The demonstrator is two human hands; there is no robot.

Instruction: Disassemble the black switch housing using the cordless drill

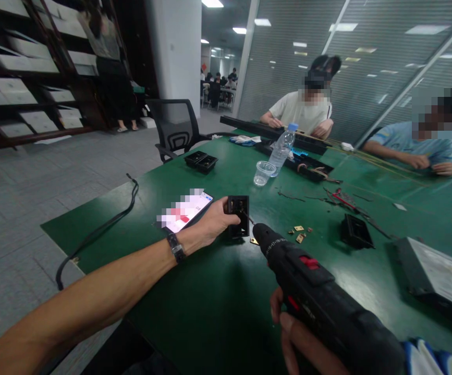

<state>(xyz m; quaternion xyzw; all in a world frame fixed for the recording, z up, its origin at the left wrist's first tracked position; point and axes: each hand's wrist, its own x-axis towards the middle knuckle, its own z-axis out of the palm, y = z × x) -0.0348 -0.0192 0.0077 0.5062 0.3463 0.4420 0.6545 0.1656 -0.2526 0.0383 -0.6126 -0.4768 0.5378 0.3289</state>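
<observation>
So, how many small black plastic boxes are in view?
4: one box in the left hand, two boxes beyond the lit rectangular phone, one box beyond the black drill; others may be hidden.

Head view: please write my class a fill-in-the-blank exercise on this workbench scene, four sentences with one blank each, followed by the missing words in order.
1. The drill in the person's right hand points toward an open box coloured ____.
2. The watch is on the person's ____ wrist.
3. The table top is ____ in colour.
4. The cap on the clear bottle is ____.

Missing words: black; left; green; blue.
</observation>
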